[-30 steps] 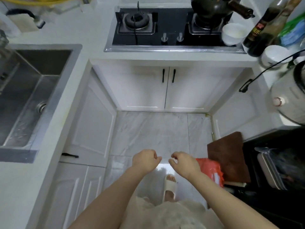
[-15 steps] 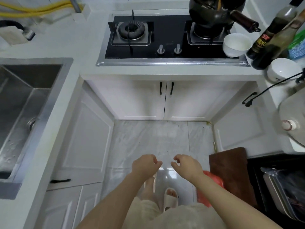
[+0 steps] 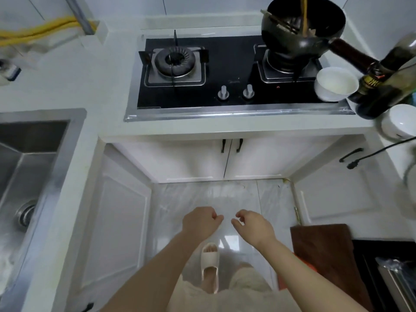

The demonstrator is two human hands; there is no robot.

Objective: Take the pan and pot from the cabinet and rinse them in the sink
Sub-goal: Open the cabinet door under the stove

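Observation:
A white double-door cabinet (image 3: 227, 162) with two black handles stands shut under the stove, straight ahead of me. The steel sink (image 3: 27, 167) lies in the counter at my left. My left hand (image 3: 199, 221) and my right hand (image 3: 253, 225) hang side by side over the floor, short of the cabinet doors. Both are loosely curled and hold nothing. A black pot (image 3: 301, 30) with a dark handle sits on the right burner, with chopsticks in it. No pan shows.
A gas stove (image 3: 225, 73) fills the counter ahead. White bowls (image 3: 335, 83) and dark bottles (image 3: 387, 82) crowd the right counter. A brown cutting board (image 3: 326, 255) leans at the right. Side cabinet doors (image 3: 117, 221) flank the narrow floor.
I have stepped closer to the stove, so the counter and cabinet doors loom larger and lower in view. My hands stay curled together in front of me.

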